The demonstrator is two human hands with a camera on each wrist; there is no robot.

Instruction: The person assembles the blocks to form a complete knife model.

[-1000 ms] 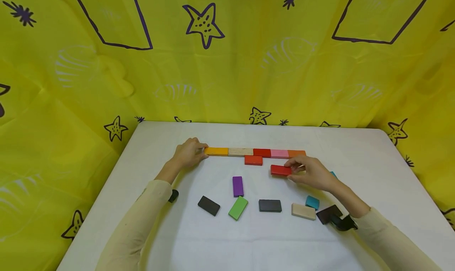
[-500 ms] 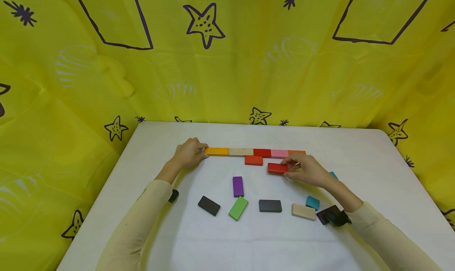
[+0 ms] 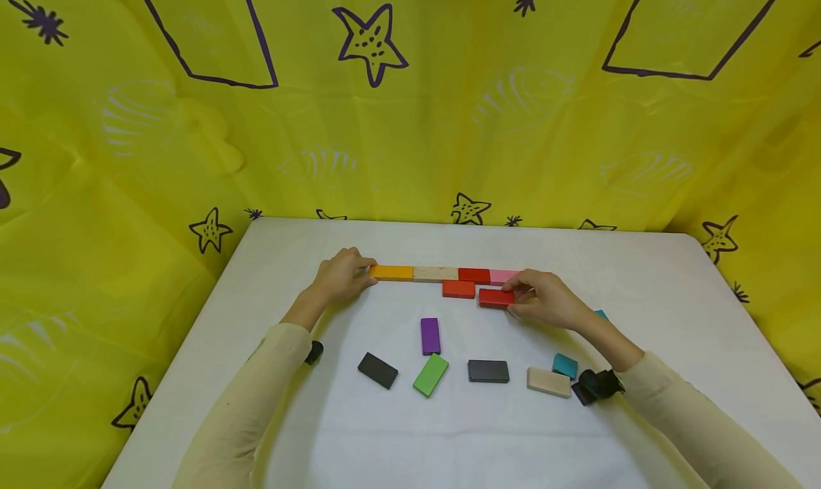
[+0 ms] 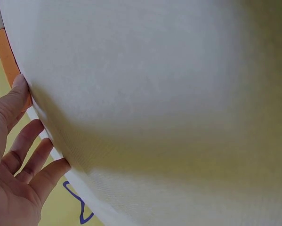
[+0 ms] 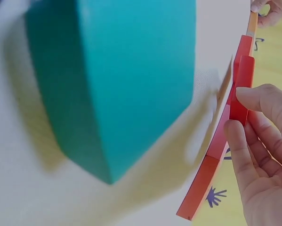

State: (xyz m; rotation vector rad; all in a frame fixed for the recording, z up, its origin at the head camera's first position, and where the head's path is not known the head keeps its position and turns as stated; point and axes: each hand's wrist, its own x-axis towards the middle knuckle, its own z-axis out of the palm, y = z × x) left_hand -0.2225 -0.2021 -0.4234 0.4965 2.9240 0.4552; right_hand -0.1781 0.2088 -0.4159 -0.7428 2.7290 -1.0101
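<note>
My right hand pinches a red wooden block between thumb and fingers. It hovers just right of another red block, which lies against the near side of a row. That row runs from a yellow-orange block through a beige block, a red one and a pink block to an orange block, mostly hidden by my right hand in the head view. At the row's left end my left hand holds the yellow-orange block's end, thumb on the near side.
Nearer on the white table lie a purple block, a green block, dark blocks, a beige block and a teal block. Another teal block looms close in the right wrist view. Yellow curtain hangs behind.
My right hand has carried the red block left and away from me, closer to the row and the other red block. The left hand stays at the row's left end.
</note>
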